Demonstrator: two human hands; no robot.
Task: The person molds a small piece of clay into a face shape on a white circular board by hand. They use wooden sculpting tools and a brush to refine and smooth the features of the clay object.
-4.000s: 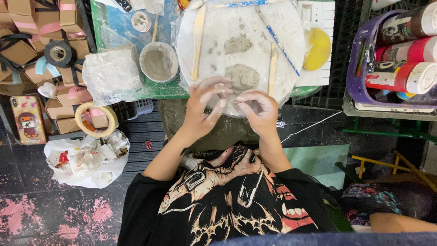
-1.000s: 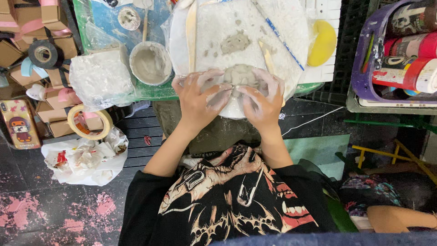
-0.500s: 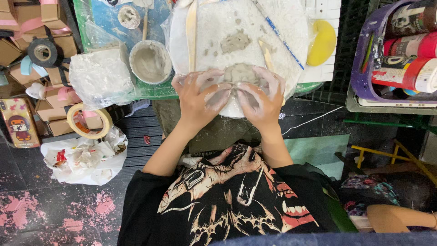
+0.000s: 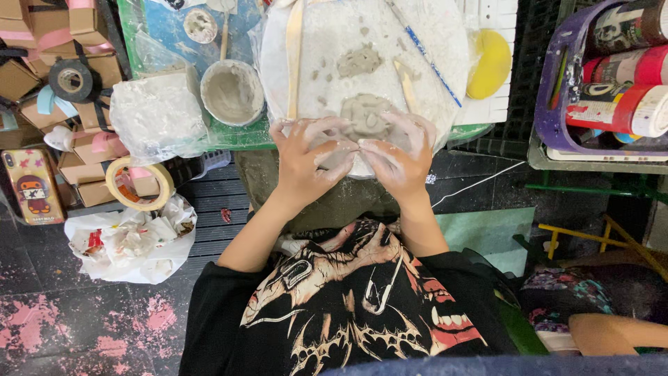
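White board [image 4: 445, 42]: clay lump [image 4: 365, 115] between left hand [image 4: 306, 160], right hand [image 4: 400, 157], both grasping it.

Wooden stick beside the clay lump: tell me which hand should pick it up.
Probably the right hand: the short wooden stick lies just beyond its fingers, right of the clay lump. The left hand would have to cross over the lump.

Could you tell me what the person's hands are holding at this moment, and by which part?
Both hands, left hand and right hand, grip a grey lump of clay on the white round board, fingertips pressing its near edge from either side.
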